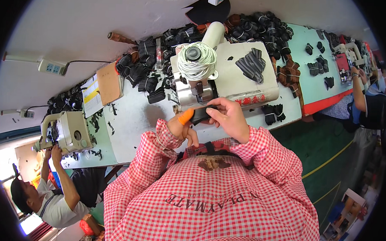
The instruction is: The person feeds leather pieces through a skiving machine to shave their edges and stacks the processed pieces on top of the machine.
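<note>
Just in front of a cream bench machine [228, 85], both my hands hold a small black strip [199, 115] that looks like leather. My left hand [178, 127], with an orange cover on one fingertip, is closed on the strip's left part. From the right, my right hand [231, 118] pinches its other end between thumb and fingers. The machine's metal head [197, 93] stands right behind the strip. A loose stack of black strips [251, 65] lies on the machine's flat top, and a coil of pale cord [196, 61] sits above the head.
Tied black bundles [146, 51] and brown bundles [289, 73] crowd the table's back. A wooden-handled tool [119, 37] and a clipboard [109, 82] lie left. Co-workers sit at another machine [69, 131] on the left and at the far right table [319, 84].
</note>
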Demonstrator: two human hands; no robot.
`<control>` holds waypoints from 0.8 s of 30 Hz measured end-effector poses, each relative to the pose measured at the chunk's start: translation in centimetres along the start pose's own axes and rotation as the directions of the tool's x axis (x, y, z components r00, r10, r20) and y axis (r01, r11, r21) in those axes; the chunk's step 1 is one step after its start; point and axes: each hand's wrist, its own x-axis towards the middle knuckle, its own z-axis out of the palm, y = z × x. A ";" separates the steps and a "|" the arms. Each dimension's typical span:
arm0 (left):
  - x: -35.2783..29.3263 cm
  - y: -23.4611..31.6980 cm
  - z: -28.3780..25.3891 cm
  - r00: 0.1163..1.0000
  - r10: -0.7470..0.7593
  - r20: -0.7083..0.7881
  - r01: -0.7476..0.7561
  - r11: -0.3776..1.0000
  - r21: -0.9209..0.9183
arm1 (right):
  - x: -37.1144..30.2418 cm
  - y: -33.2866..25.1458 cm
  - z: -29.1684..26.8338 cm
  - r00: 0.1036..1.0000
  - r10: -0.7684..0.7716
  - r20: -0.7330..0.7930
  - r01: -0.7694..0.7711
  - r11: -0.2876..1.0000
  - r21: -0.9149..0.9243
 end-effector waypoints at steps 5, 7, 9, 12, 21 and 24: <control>0.8 -0.9 0.2 0.990 0.017 -0.141 -0.049 0.973 -0.226 | 0.8 -0.2 -0.2 0.999 0.047 -0.012 -0.048 0.998 -0.036; 1.2 -1.2 0.6 0.982 -0.017 -0.189 -0.037 0.961 -0.275 | 1.0 -0.1 -0.1 0.999 0.049 -0.023 -0.050 0.998 -0.031; 1.3 -0.8 1.1 0.942 0.178 -0.286 -0.201 0.978 -0.052 | 1.1 0.1 0.1 1.000 0.014 -0.024 -0.015 0.999 -0.045; 1.5 0.0 1.5 0.886 0.281 -0.369 -0.217 0.954 0.206 | 1.5 0.0 0.0 0.997 0.030 -0.069 -0.042 0.983 -0.181; 0.1 5.0 -2.8 0.887 0.063 -0.457 0.167 0.880 0.446 | 3.9 0.1 -1.4 0.994 -0.107 0.032 0.110 0.887 -0.448; 0.9 6.0 -2.6 0.892 -0.073 -0.445 0.207 0.943 0.261 | 4.6 0.1 -2.3 0.977 -0.201 0.067 0.204 0.809 -0.551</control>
